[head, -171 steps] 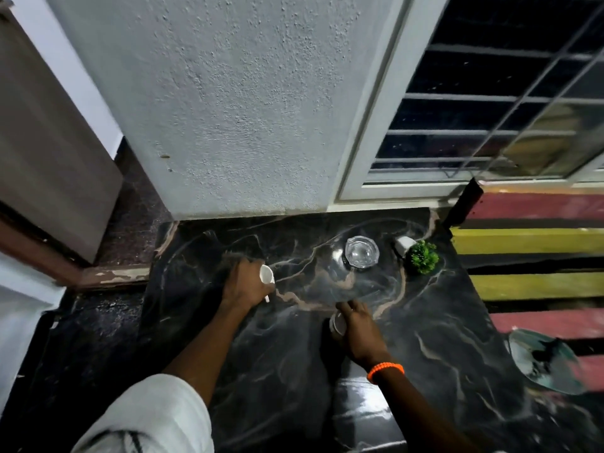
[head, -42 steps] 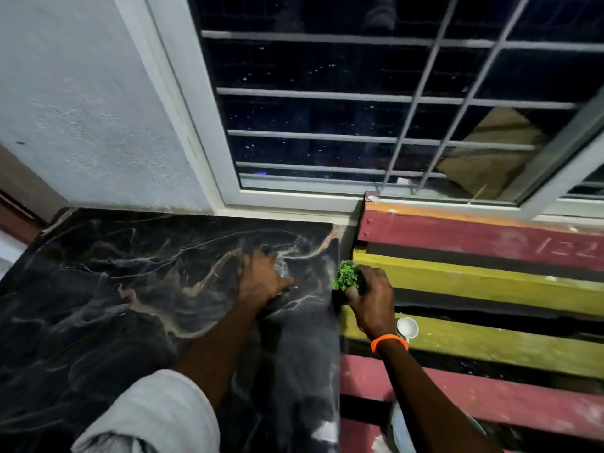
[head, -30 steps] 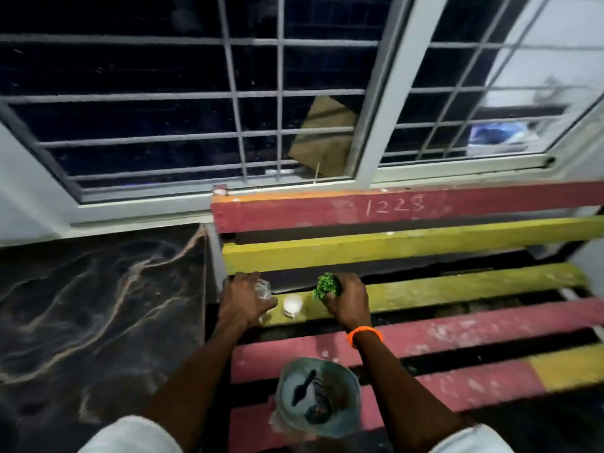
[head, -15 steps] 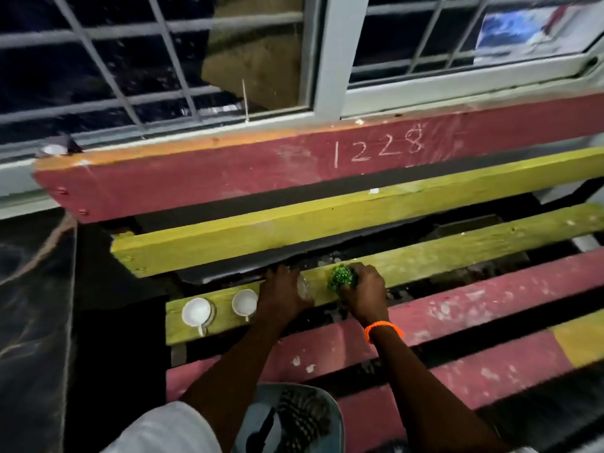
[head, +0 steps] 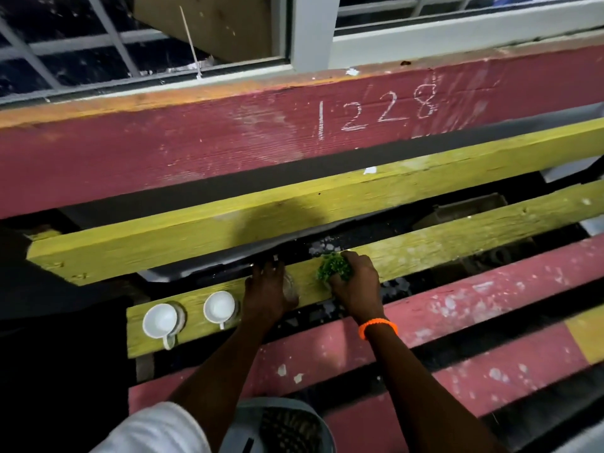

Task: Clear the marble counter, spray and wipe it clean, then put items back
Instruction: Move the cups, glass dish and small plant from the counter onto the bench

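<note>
Yellow slat [head: 457,246]: cups [head: 219,306], hands [head: 354,284] near edge

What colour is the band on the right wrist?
Bright orange wristband, seen in the head view, the only one.

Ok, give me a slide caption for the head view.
Left hand sets a glass, right hand a small plant, beside two white cups on a yellow bench slat.

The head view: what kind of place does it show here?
Probably a home corner beside a window. A painted wooden bench with red and yellow slats stands under a white-framed barred window, and two small white ceramic cups sit on a yellow slat.
</note>
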